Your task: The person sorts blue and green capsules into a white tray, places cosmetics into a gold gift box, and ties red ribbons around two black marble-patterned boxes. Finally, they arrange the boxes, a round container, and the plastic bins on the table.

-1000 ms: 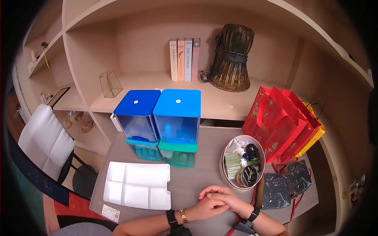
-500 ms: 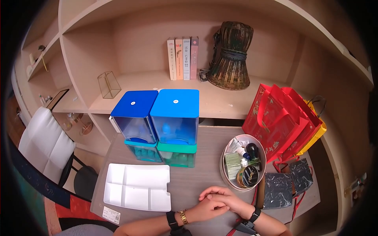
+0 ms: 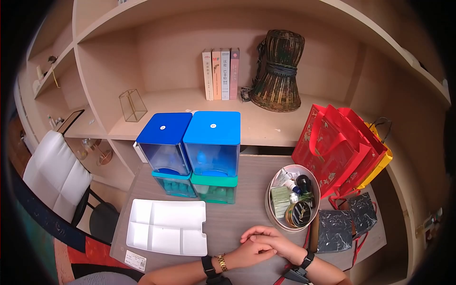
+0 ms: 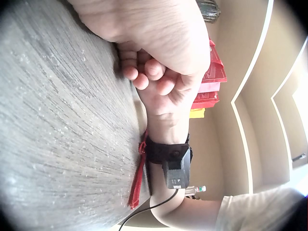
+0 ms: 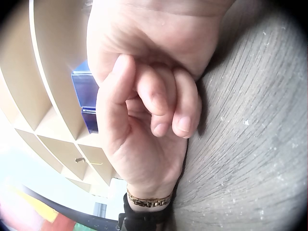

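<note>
Both hands lie together on the table near its front edge, laid over each other with loosely curled fingers and no object between them. In the head view the left hand (image 3: 253,253), with a gold bracelet at its wrist, meets the right hand (image 3: 280,242) from the left. The left wrist view shows the left palm (image 4: 154,33) close up, with the right hand (image 4: 168,98) beyond. From the right wrist, the left hand's bent fingers (image 5: 180,106) rest by the heel of the right hand (image 5: 159,33). Nearest to them stands a round box (image 3: 269,209) of cosmetics.
A white divided tray (image 3: 166,216) lies at left, by a paper label (image 3: 135,260). Behind it stand stacked drawer boxes with blue (image 3: 212,128) and green (image 3: 213,181) tops. Black marbled boxes (image 3: 335,231) and red paper bags (image 3: 323,147) are at right; books (image 3: 221,73) fill part of the shelf.
The head view has shifted slightly. Both hands stay together in the same place, and the things on the table have not moved.
</note>
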Demonstrator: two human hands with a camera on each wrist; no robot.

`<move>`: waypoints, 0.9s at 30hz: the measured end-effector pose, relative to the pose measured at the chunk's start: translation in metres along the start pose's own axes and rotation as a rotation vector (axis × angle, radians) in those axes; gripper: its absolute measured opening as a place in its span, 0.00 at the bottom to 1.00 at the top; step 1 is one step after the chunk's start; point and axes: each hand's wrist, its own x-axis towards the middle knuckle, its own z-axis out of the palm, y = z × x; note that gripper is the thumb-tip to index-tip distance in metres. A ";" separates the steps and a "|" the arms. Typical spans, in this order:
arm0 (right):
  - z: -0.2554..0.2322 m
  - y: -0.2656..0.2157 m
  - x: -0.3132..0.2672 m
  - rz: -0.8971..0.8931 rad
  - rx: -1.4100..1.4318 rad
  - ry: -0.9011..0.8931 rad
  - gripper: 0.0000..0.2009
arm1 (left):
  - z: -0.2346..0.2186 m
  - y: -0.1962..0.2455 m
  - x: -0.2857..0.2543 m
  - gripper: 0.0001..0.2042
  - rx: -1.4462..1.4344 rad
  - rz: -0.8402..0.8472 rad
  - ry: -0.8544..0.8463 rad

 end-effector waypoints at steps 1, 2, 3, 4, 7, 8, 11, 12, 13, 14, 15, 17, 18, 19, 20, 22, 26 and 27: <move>0.000 0.001 0.000 -0.005 0.000 0.000 0.12 | 0.000 0.000 0.000 0.10 0.004 -0.005 -0.006; -0.001 0.001 0.001 -0.011 0.000 -0.001 0.12 | 0.000 0.000 0.000 0.10 0.011 0.000 -0.006; -0.001 0.001 0.001 -0.010 -0.003 -0.001 0.12 | -0.001 0.001 0.001 0.10 0.017 0.005 -0.006; -0.001 0.001 0.001 -0.009 -0.005 -0.002 0.12 | -0.001 0.001 0.001 0.10 0.024 0.009 -0.007; 0.000 0.000 0.000 -0.012 -0.013 -0.001 0.12 | 0.001 -0.002 0.001 0.10 0.016 0.022 0.008; 0.000 0.000 0.000 -0.013 -0.016 0.001 0.12 | 0.001 -0.003 0.001 0.10 0.008 0.025 0.008; -0.001 0.000 0.000 -0.012 -0.006 -0.005 0.12 | 0.001 -0.003 0.001 0.10 -0.016 0.040 0.014; -0.001 0.000 0.000 -0.010 -0.003 -0.005 0.12 | 0.000 0.000 0.001 0.10 -0.025 0.047 0.018; -0.001 0.001 0.000 -0.009 -0.001 -0.005 0.12 | -0.001 0.002 0.001 0.10 -0.033 0.055 0.022; -0.001 0.001 0.000 -0.008 0.002 -0.005 0.12 | -0.001 0.002 0.000 0.10 -0.026 0.044 0.014; -0.002 0.002 0.001 -0.012 -0.002 -0.007 0.12 | -0.001 0.003 0.000 0.10 -0.019 0.034 0.007; -0.003 0.004 0.001 -0.021 -0.011 -0.011 0.12 | -0.002 0.004 0.001 0.10 -0.009 0.038 0.015; -0.004 0.005 0.002 -0.020 -0.012 -0.013 0.12 | -0.002 0.005 0.000 0.10 -0.008 0.051 0.028; -0.004 0.005 0.002 -0.019 -0.013 -0.014 0.12 | -0.001 0.005 0.000 0.10 -0.007 0.063 0.040; -0.004 0.006 0.002 -0.016 -0.013 -0.015 0.12 | -0.001 0.005 0.001 0.10 -0.007 0.058 0.040; -0.004 0.004 0.001 -0.028 -0.036 -0.011 0.12 | 0.000 0.003 0.000 0.10 -0.010 0.043 0.036; -0.003 0.004 0.001 -0.020 -0.007 -0.008 0.12 | 0.003 0.005 0.000 0.10 -0.014 0.082 0.071; -0.003 0.004 0.001 -0.016 -0.005 -0.007 0.12 | -0.001 0.007 -0.001 0.10 -0.002 0.030 0.024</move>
